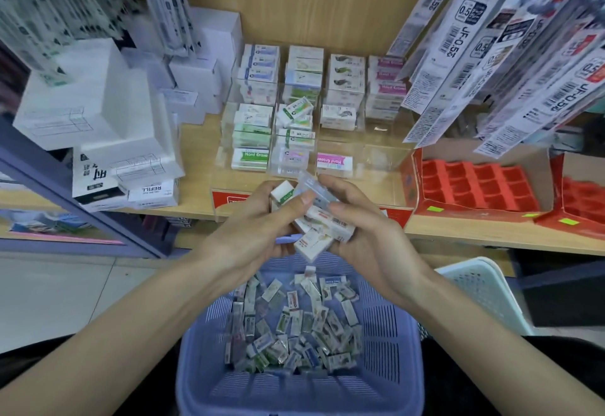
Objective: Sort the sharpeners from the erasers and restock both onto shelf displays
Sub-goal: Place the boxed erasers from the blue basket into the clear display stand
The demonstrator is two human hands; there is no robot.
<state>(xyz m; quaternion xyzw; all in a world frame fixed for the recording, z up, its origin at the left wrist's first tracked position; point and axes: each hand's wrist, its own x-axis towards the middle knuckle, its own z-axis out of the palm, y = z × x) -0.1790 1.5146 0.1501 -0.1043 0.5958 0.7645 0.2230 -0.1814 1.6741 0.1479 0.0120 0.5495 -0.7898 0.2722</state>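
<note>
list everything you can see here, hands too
clear display: one, transparent, on the wooden shelf
shelf erasers: many, white with coloured sleeves, in the clear display
red trays: two, red, right of the display
white boxes: several, white, stacked at far left
refill packs: many, white and black, hanging upper right
blue basket: one, lavender-blue, below the hands
loose packs: many, mostly white, in the blue basket
pale basket: one, whitish, right of the blue basket
held erasers: a handful, white, between both hands
left hand: grips the held erasers
right hand: grips the held erasers
</note>
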